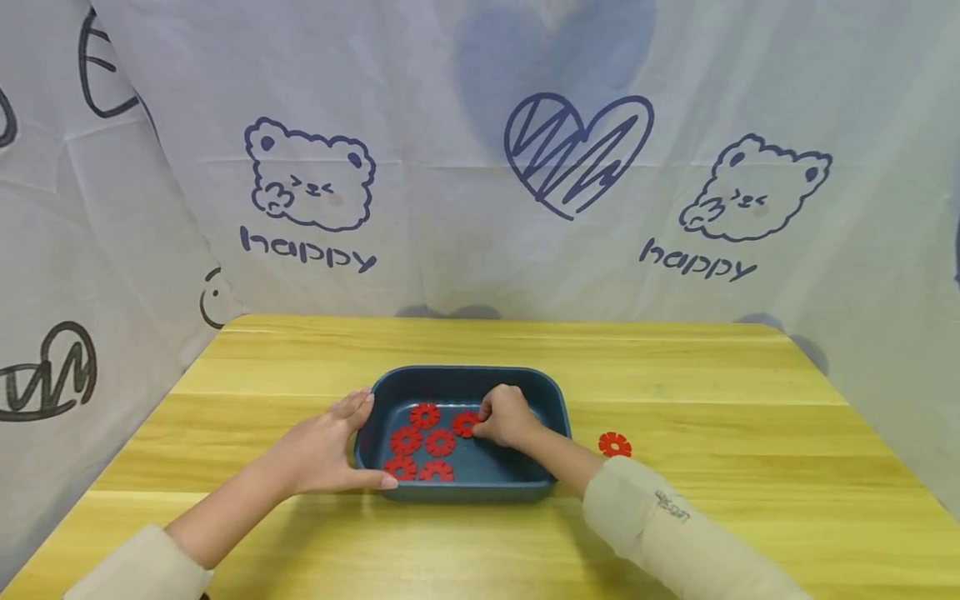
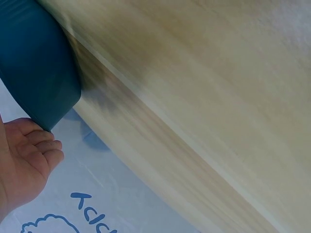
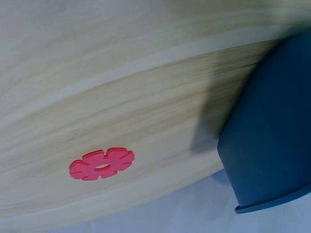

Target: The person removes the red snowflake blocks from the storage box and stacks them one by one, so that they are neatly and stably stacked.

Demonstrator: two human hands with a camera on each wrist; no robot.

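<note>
A dark blue rectangular basin (image 1: 465, 493) stands on the table, with several red notched plastic discs (image 1: 440, 442) lying on its floor, mostly in the left half. My left hand (image 1: 326, 450) holds the basin's left end, thumb along the front rim and fingers at the far left corner. In the left wrist view those fingers curl against the basin's edge (image 2: 41, 73). Reaching inside from the right, my right hand (image 1: 510, 417) pinches a red disc (image 1: 463, 424) low over the floor. One more red disc (image 1: 615, 445) lies outside, right of the basin.
The wooden table (image 1: 712, 400) has light yellow grain. Behind it hangs a white cloth (image 1: 450, 208) printed with bears, a heart and lettering. My right forearm (image 1: 573, 462) crosses the basin's right front corner, close to the outer disc.
</note>
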